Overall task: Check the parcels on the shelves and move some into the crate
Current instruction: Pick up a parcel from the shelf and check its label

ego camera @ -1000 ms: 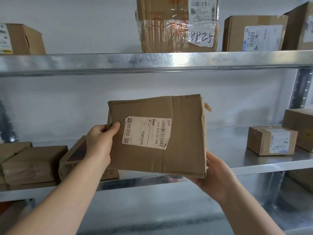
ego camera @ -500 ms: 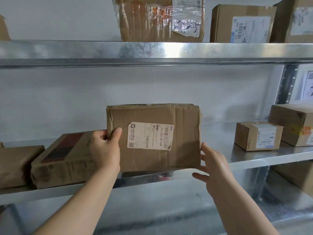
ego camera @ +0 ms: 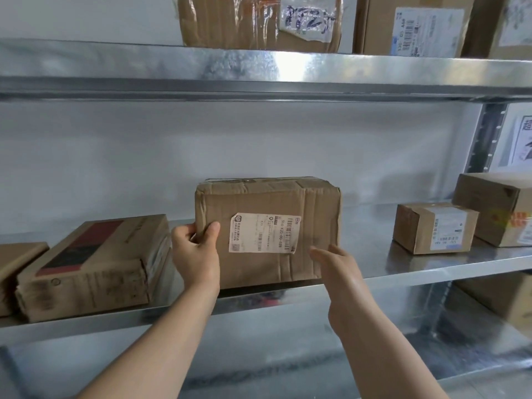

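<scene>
At the far left of the middle shelf [ego camera: 431,273] the corner of a brown parcel [ego camera: 17,269] pokes into view. Just beside it lies a flat carton [ego camera: 95,269] with a red and black panel on top. Right of that, the person's left hand [ego camera: 197,254] grips the left edge of the cardboard parcel [ego camera: 267,269], with the thumb laid on the front face and the other fingers curled round the corner. The parcel stands upright on the shelf, near its front lip, its white shipping label [ego camera: 264,233] facing out. The right hand [ego camera: 336,269] is at the parcel's lower right corner, fingers straight and close together. It is blurred, so I cannot tell whether the fingertips touch the cardboard. Well apart to the right sits a small labelled box [ego camera: 431,227], with a bigger box [ego camera: 495,208] close behind it. On the upper shelf [ego camera: 259,70] stand a tape-wrapped parcel [ego camera: 253,21] and, further right, a labelled box [ego camera: 414,24].
</scene>
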A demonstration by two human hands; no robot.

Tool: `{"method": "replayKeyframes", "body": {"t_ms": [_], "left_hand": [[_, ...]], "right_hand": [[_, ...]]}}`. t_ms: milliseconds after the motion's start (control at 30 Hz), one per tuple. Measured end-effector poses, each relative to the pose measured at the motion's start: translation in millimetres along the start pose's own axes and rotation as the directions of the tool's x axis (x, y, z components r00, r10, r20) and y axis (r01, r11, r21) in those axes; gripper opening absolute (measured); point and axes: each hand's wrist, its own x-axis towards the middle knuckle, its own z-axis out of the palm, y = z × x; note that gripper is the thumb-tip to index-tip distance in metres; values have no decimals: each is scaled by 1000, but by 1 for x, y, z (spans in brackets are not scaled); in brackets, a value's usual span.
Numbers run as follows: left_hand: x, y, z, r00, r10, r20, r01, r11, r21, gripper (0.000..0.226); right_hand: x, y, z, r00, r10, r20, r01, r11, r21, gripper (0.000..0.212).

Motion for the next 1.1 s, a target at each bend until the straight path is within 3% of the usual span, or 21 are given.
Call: {"method": "replayKeyframes", "body": {"t_ms": [67,233,367,500,633,867,967,1100], "left_hand": [[-4,-5,5,1000,-8,7,8,1000,-1,30],[-5,-9,12,998,-18,57,16,999,33,30],[1,-7,10,992,-29,125,14,992,123,30],[6,-12,-5,972,-122,202,87,981,174,42],[7,-11,-34,952,-175,249,140,978,152,49],[15,8,-104,959,-169,227,159,985,62,21],[23,19,-144,977,-137,166,122,988,93,22],[33,32,-197,991,-90,95,70,979,192,29]], "right_hand": [[1,1,2,998,40,46,-40,999,-15,48],[-2,1,12,988,90,124,-87,996,-30,19],[-7,2,20,980,103,173,-102,995,-12,24],[-21,1,30,980,86,178,-85,996,-16,54],[-37,3,44,981,32,192,-25,999,-35,51],[-69,9,81,979,23,201,-8,997,-74,48],[-86,15,102,972,79,220,-57,993,-103,34],[-113,23,137,959,102,265,-90,994,-57,47]]}}
